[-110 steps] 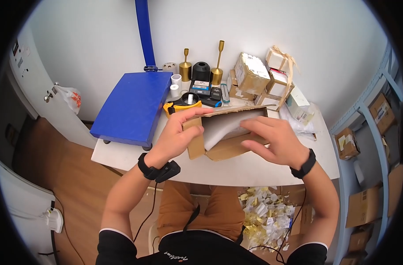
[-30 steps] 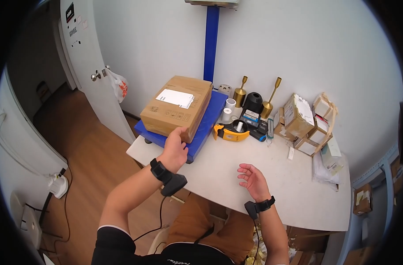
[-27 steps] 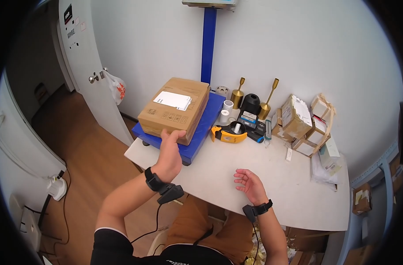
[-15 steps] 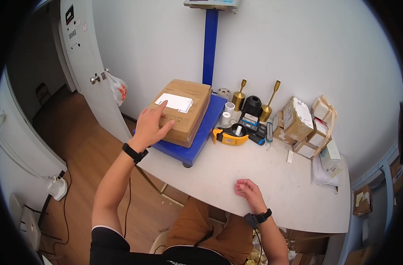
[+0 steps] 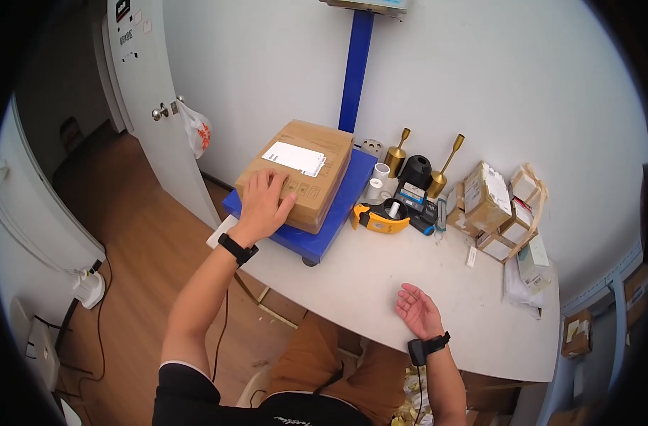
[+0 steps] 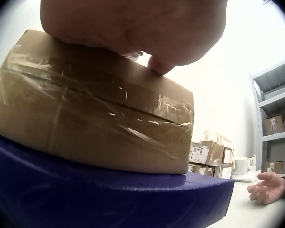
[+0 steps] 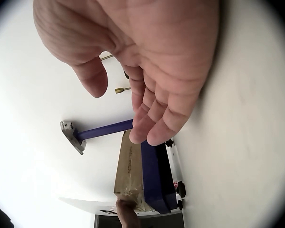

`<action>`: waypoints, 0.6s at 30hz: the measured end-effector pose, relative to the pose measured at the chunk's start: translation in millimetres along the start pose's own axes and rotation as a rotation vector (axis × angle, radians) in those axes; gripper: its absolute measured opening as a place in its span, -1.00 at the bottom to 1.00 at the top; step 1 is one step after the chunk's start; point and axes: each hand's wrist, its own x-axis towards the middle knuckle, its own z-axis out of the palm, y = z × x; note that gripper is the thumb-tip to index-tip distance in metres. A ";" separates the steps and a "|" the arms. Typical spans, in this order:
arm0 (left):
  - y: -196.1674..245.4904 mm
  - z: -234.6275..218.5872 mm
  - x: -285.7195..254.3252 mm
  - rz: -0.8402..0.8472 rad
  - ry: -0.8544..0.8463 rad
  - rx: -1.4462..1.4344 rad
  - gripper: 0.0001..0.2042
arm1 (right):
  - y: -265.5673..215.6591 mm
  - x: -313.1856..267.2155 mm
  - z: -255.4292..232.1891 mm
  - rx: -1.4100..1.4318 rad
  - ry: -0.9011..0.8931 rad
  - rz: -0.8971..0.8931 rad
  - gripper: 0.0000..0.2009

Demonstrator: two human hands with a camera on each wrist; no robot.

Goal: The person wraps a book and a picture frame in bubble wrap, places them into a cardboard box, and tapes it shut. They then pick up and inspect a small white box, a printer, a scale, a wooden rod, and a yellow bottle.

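Observation:
A taped cardboard box [image 5: 295,202] with a white label [image 5: 295,157] lies flat on the blue platform scale [image 5: 315,245]. My left hand [image 5: 262,206] rests on the near left part of its top, fingers spread loosely. From the left wrist view, that hand [image 6: 133,23] is over the box edge, and clear tape [image 6: 133,130] runs along the box side [image 6: 61,128]. Palm up and fingers loosely bent, my right hand [image 5: 420,312] holds nothing near the front edge of the white table [image 5: 359,277]. Its palm [image 7: 166,42] fills the upper right wrist view.
Behind the scale rises its blue post [image 5: 357,71]. To its right stand a yellow-and-black tape dispenser [image 5: 380,219], white rolls [image 5: 375,187], brass candlesticks [image 5: 437,181] and a black device [image 5: 412,195]. Several small boxes [image 5: 487,192] are stacked at the right. A shelf [image 5: 615,298] stands beyond.
Earlier, both hands were at an open box on the table, and the scale was bare. Since then a closed box lies on the scale; my left hand moved from its near side onto its top.

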 end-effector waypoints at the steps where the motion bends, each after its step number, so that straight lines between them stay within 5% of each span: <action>1: -0.4 -0.1 -0.1 -0.002 -0.003 -0.002 -0.55 | -0.1 0.2 1.4 -0.010 -0.003 -0.003 -0.59; 5: 0.0 2.1 2.6 -0.036 0.006 -0.023 -0.53 | -4.7 1.2 11.6 -0.027 -0.012 0.010 -0.58; 8: -2.0 -2.7 6.4 -0.087 0.000 -0.076 -0.55 | -3.7 -0.3 32.4 -0.166 0.165 0.018 -0.66; 10: -6.9 -13.0 11.5 -0.110 -0.029 -0.103 -0.58 | -1.1 -4.8 38.7 -1.030 0.359 -0.063 -0.77; 12: -13.4 -22.8 13.8 -0.191 0.278 -0.363 -0.72 | -0.9 -17.0 54.6 -1.233 0.327 -0.213 -0.76; 13: -22.3 -26.7 10.9 -0.192 0.281 -0.358 -0.72 | -1.9 -24.1 62.9 -1.424 0.301 -0.372 -0.69; 15: -39.2 -31.4 1.4 -0.396 0.451 -0.654 -0.89 | -3.5 -39.7 67.6 -1.428 0.349 -0.362 -0.65; 18: -17.1 -44.2 -24.5 -0.406 0.490 -0.737 -0.90 | -4.0 -62.2 53.5 -1.268 0.468 -0.312 -0.62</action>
